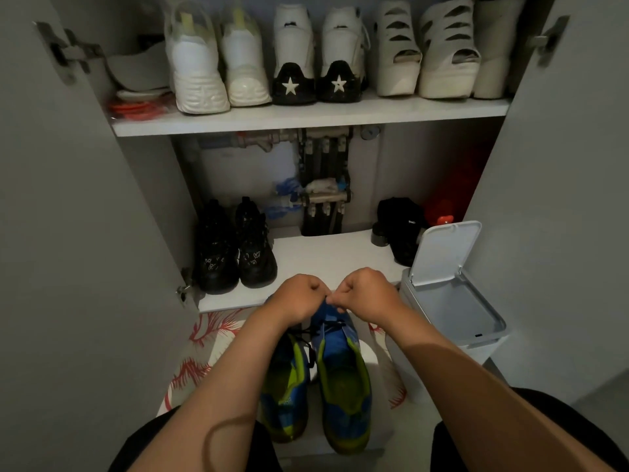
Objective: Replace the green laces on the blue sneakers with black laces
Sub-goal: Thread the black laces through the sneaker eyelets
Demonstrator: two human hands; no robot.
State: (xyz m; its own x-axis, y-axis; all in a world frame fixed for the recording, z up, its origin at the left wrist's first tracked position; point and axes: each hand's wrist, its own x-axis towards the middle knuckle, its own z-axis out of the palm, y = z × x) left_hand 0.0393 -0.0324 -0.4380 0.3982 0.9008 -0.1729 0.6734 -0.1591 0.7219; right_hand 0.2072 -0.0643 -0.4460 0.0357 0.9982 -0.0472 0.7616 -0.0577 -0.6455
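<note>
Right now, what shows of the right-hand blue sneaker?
The right blue sneaker looks like mesh, with lime-green collar lining and sole edge. It stands sole down before the cabinet, heel toward the person, beside its mate. Black lace crosses its front. The left hand and right hand curl their fingers above its toe, apparently pinching that lace.

On my feed: left forearm (221, 386) and right forearm (476, 386) bare to the frame edge, left hand (299, 301) and right hand (366, 294) uncovered. Only clothing visible is plain black fabric (149, 436) over both knees. Can't tell shorts from trousers.
</note>
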